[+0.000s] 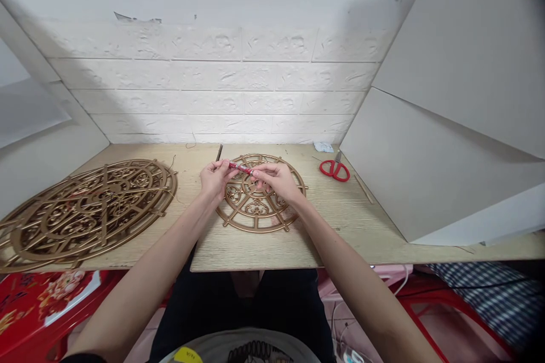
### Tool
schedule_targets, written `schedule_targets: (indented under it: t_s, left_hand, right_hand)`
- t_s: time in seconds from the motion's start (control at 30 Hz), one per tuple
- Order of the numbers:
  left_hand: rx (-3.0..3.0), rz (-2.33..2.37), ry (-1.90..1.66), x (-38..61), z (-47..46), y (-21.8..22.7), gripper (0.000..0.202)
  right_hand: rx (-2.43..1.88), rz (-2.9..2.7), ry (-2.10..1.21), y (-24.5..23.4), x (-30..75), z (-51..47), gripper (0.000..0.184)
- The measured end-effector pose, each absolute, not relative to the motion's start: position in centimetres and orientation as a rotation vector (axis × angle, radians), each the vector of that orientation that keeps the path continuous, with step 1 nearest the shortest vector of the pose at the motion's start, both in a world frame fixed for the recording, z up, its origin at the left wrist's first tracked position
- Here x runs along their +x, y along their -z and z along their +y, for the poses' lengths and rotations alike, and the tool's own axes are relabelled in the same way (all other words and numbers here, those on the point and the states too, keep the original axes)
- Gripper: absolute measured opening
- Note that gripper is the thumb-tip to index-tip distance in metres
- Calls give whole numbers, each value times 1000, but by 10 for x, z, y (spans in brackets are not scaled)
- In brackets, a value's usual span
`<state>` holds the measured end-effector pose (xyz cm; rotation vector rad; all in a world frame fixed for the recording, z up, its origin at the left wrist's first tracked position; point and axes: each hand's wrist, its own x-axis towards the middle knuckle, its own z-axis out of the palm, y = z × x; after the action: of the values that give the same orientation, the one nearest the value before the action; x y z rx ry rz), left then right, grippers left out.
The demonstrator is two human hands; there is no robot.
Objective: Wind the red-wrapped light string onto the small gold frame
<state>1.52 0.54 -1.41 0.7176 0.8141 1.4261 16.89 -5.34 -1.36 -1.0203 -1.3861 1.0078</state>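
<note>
A thin red stick-like piece with pale markings [241, 168] is held level between my two hands; its exact kind is not clear. My left hand [215, 177] pinches its left end with thumb and finger. At the other end, the fingers of my right hand [275, 178] close on it. Right below both hands lies a round gold openwork ornament [256, 222] with rings, spokes and scrolls, flat on the wooden table [255, 252]. My hands and the red piece cover part of its upper half.
Several similar gold openwork rounds [104, 195] are piled at the left. Red-handled scissors [334, 170] lie to the right, near a small white packet [323, 147] and a thin stick [364, 189]. A white brick-patterned wall [242, 76] and white side panels [451, 170] enclose the table.
</note>
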Motion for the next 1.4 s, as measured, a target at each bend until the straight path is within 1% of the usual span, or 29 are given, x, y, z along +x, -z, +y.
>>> schedule_targets:
  t_s: [0.27, 0.5, 0.67, 0.73, 0.93, 1.13, 1.3, 1.4]
  left_hand:
    - [586, 801, -1327, 16, 10, 20, 19]
    - [634, 770, -1253, 15, 11, 21, 20]
    - [648, 757, -1246, 16, 10, 22, 19]
    - [643, 753, -1244, 16, 10, 22, 19]
    - [641, 729, -1229, 15, 12, 24, 19]
    - [632, 729, -1228, 14, 12, 22, 21]
    - [621, 727, -1281, 11, 13, 15, 20]
    - [635, 735, -1294, 8, 14, 13, 18]
  right_hand:
    - [-872, -1383, -1161, 20, 168, -49, 35]
    - [-841, -1347, -1196, 13, 166, -53, 31]
    - [-838, -1350, -1230, 12, 165, -54, 33]
    - [-833, -1346, -1221, 13, 165, -54, 33]
    - [-810, -1294, -1192, 13, 163, -55, 25]
    - [-821, -1280, -1179, 13, 163, -53, 30]
    - [-916, -1249, -1083, 13, 168, -50, 26]
    - [-936, -1225, -1066, 11, 174, -51, 26]
